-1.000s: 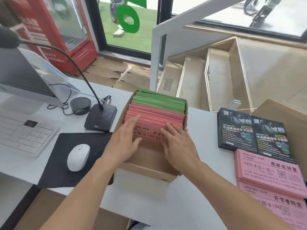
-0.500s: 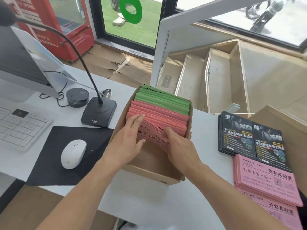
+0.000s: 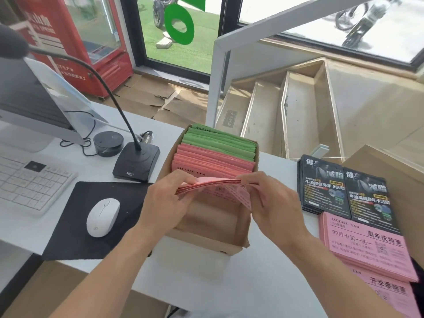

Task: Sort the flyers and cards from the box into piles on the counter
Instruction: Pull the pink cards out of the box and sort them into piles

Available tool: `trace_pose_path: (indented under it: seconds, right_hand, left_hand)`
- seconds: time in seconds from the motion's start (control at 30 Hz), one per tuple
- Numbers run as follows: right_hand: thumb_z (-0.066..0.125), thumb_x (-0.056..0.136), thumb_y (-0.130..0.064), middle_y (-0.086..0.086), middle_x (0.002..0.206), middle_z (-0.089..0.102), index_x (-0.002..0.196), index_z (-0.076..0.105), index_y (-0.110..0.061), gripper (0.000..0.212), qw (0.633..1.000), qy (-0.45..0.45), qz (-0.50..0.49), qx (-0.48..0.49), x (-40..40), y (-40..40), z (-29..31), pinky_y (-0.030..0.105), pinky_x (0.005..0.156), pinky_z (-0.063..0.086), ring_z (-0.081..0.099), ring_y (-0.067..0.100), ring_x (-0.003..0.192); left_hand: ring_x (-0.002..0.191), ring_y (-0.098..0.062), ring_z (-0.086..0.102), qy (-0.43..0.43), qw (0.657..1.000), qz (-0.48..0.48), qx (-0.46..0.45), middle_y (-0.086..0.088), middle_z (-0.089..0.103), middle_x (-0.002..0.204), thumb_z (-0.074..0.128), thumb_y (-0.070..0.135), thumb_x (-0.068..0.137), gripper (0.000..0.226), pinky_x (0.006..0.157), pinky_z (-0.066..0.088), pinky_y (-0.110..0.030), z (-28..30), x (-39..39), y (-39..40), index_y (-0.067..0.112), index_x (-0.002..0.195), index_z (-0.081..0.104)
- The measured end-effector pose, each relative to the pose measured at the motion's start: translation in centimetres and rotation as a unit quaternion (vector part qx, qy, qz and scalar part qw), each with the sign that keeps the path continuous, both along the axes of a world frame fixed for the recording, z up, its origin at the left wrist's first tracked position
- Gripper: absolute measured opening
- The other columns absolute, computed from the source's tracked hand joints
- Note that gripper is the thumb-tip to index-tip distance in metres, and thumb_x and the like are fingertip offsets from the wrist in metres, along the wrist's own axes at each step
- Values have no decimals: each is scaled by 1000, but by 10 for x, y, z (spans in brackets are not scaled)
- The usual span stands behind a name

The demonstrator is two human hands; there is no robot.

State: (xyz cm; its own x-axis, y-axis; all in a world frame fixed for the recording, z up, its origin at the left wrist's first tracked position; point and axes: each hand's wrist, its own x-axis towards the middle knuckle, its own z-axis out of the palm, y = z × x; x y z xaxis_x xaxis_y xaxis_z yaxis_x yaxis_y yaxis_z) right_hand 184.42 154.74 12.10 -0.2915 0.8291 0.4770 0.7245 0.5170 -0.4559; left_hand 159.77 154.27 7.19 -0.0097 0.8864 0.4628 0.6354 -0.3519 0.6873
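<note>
Now, the hands: both are working over the near, bare end of the cardboard box (image 3: 236,245).
Left hand (image 3: 164,204): it is pinching the left end of a pink card bundle (image 3: 218,183), thumb on top and fingers curled beneath.
Right hand (image 3: 273,203): it is gripping the bundle's right end, fingers closed over the edge.
Pink card bundle: it is being held nearly flat above the box's front section, with a printed pink sheet hanging below it between the two hands.
Pink cards in the box (image 3: 211,162): they are standing upright on edge, filling the middle of the box just behind the held bundle.
Green cards (image 3: 219,142): they are standing on edge at the far end of the box, touching the pink row.
Cardboard box: it is sitting on the white counter (image 3: 197,278) between the mouse pad (image 3: 68,237) and the sorted piles.
Black flyers (image 3: 344,187): two stacks are lying side by side on the counter, right of the box.
Pink flyer pile (image 3: 367,246): it is lying just in front of the black flyers, overlapping a second pink pile (image 3: 385,292) nearer the counter's edge.
White mouse (image 3: 102,217): it is resting on the mouse pad.
Desk microphone (image 3: 136,161): its base is standing just left of the box.
</note>
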Motion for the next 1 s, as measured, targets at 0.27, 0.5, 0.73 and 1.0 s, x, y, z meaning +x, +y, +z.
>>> trace_pose_path:
  seconds: [0.27,0.5,0.73,1.0]
  right_hand:
    - [66,89,6,-17,114,66,126,58,-33,55,996,86,-18,-32,100,-49,25,26,83,54,64,3,105]
    - [69,88,4,-23,113,65,122,61,-41,57,982,54,-112,-142,208,-125,-21,15,84,50,61,-3,106]
    - [68,90,-2,-32,123,60,120,61,-51,58,952,89,-196,-216,260,-190,-54,12,95,48,55,-6,118]
    - [68,91,-2,-27,117,64,113,65,-46,49,922,152,-213,-285,285,-230,-73,10,99,44,55,-6,117]
  left_hand:
    - [87,1,68,-71,987,-143,-6,17,72,97,80,6,84,27,70,50,-11,45,80,-37,22,105,74]
    - [90,8,64,-28,953,-279,-115,28,66,103,66,28,93,21,76,47,-10,-11,178,-74,35,112,64]
    - [94,14,60,36,923,-329,-193,37,61,103,61,25,96,23,82,44,-6,-50,242,-90,34,116,66]
    - [98,9,64,46,917,-340,-204,32,66,111,65,28,96,26,84,53,-15,-57,264,-119,39,119,62]
